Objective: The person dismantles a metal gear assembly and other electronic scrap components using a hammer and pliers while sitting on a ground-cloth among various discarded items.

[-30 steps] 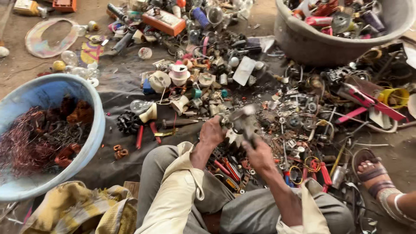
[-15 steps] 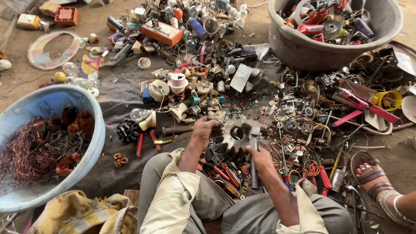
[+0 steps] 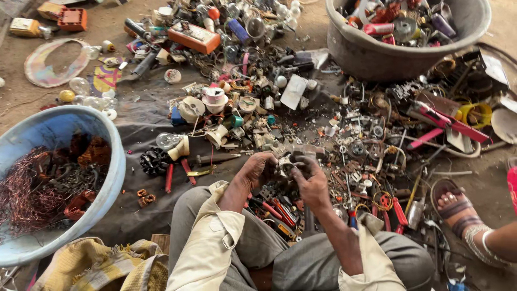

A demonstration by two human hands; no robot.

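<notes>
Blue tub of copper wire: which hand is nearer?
Left. The left hand is on the side toward the blue tub, well apart from it across the dark cloth. The right hand is farther off, beyond the left.

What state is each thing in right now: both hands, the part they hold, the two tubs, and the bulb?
Left hand: closed on the metal part.
Right hand: closed on the same part.
Metal part: held off the ground between both hands.
Blue tub: upright, partly filled with copper wire.
Grey tub: upright, heaped with scrap.
Bulb: lying on its side on the cloth.
</notes>
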